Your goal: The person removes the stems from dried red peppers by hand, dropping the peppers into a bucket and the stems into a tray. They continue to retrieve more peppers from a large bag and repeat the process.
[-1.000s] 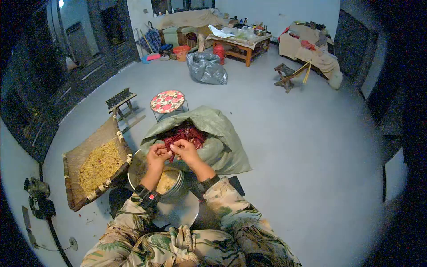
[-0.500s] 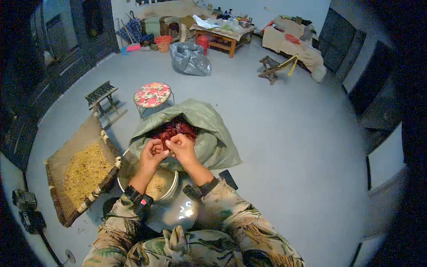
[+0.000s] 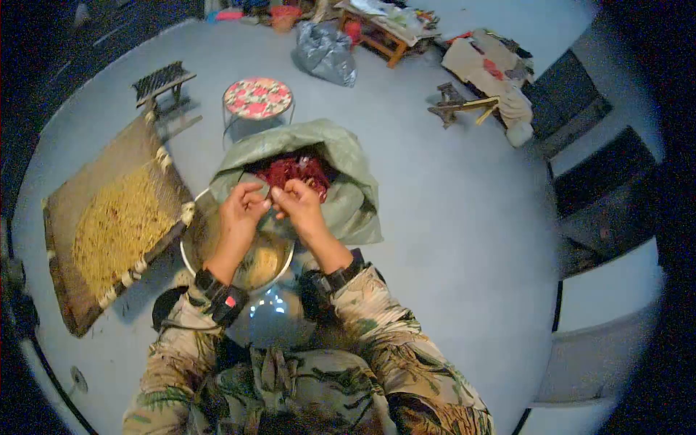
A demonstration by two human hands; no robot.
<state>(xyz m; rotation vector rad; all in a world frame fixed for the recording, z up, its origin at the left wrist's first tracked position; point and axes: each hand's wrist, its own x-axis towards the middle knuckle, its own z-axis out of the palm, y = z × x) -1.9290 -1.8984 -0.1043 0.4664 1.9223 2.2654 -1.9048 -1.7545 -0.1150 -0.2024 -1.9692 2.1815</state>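
My left hand (image 3: 241, 209) and my right hand (image 3: 299, 206) meet fingertip to fingertip above the mouth of a green woven sack (image 3: 348, 148). Both are closed in a pinch, with a small dark red dried chili pepper partly showing between them; its outline is blurred. Inside the sack lies a heap of dried red chili peppers (image 3: 308, 172). Below my wrists stands a round metal basin (image 3: 187, 250) with pale yellow bits, probably seeds, at its bottom. My forearms hide part of its rim.
To the left lies a woven tray (image 3: 87, 185) spread with yellow seeds (image 3: 119, 228). A floral-topped stool (image 3: 258, 98) stands beyond the sack, near a small folding stool (image 3: 161, 81). Farther back are a grey plastic bag (image 3: 325, 54), a wooden table (image 3: 373, 32) and a cloth-covered seat (image 3: 482, 69).
The view has tipped downward, so the room sits higher in it. My hands stay together over the sack, and the red chili piece between them shows less than before.
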